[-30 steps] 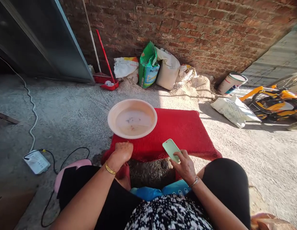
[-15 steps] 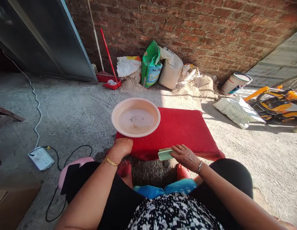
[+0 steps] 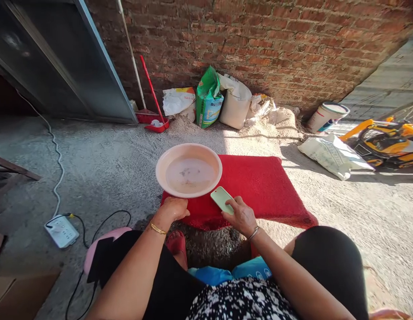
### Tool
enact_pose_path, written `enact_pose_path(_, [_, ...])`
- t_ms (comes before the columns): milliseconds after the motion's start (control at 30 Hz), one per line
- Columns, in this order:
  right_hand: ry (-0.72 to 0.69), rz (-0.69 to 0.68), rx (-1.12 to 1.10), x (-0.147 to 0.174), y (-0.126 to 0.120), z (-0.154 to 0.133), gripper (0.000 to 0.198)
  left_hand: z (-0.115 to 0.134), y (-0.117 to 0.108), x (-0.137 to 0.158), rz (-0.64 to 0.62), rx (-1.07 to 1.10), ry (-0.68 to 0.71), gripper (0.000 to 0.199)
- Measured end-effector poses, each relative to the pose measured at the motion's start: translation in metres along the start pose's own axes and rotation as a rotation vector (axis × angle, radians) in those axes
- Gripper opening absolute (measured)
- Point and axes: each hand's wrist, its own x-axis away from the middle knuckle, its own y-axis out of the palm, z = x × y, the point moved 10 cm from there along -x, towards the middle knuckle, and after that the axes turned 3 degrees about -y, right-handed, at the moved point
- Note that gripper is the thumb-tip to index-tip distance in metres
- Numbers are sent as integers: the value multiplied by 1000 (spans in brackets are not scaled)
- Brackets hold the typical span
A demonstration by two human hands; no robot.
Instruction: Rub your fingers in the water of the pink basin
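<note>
My right hand (image 3: pixel 240 215) is closed around one end of a pale green scrub brush (image 3: pixel 221 199). Its smooth back faces up, its bristles are hidden, and it lies over the red cloth (image 3: pixel 259 182) just right of the basin. That fuzzy cloth covers a low, flat support. At the cloth's front left edge, my left hand (image 3: pixel 174 210) is closed on the fabric, its fingers partly hidden below the palm. A pale pink basin (image 3: pixel 189 194) sits on the cloth's left part, with cloudy water and dark specks in it.
A white power strip (image 3: pixel 62 231) with cords lies on the floor at left. Along the brick wall (image 3: pixel 259 44) stand a red dustpan (image 3: pixel 157 126), a green sack (image 3: pixel 209 100), a white sack (image 3: pixel 235 106) and a bucket (image 3: pixel 328 118). A yellow-black machine (image 3: pixel 386 142) is at right.
My right hand has moved left and tilted the brush, so its back shows and its bristles no longer do. My left hand stays at the cloth edge, and the view has shifted slightly.
</note>
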Motion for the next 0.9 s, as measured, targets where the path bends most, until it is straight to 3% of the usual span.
enact_pose_path(167, [341,60,25,6,-28,63,31,19,8,4,-10,-16,59,37])
enact_pose_path(267, [360,62,-66,-11,-24,52,32,38,14,4,-13,-4,51,35])
enact_pose_path(433, [290,-26,-67,-37,9,17,35,51,19,-5,-19,18,-8,25])
enact_pose_path(533, [276,-56,45,-35,8,37,36,49,19,-7,4,29,4,25])
enact_pose_path(633, [413,-11,124,-24,-17,79,37,52,19,-5,56,34,51,28])
enact_pose_path(700, [498,32,116,-18,-32,91,37,58,18,-4,97,32,84,29])
enact_pose_path(800, [454,64,42,-22,-30,63,34,69,14,-2,158,13,125,27])
enact_pose_path(900, [301,38,-42,-34,-6,21,31,79,7,-2,212,-21,144,27])
